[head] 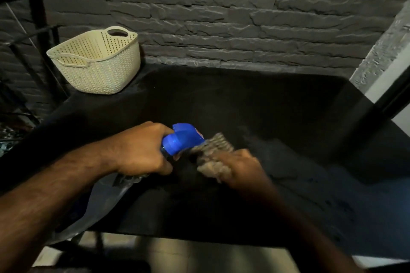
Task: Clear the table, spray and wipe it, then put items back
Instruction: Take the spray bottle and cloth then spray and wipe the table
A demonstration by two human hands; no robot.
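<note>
i see one cream basket (97, 62) at the far left of the black table (255, 104), by the dark brick wall (221, 17); i cannot see anything inside it; i see one spray bottle (177, 139) with a blue top, near the middle; my left hand (142, 150) is wrapped tight around its neck; i see one grey cloth (213, 155) just right of the bottle; my right hand (241, 168) grips it, pressed on the table, and looks blurry.
</note>
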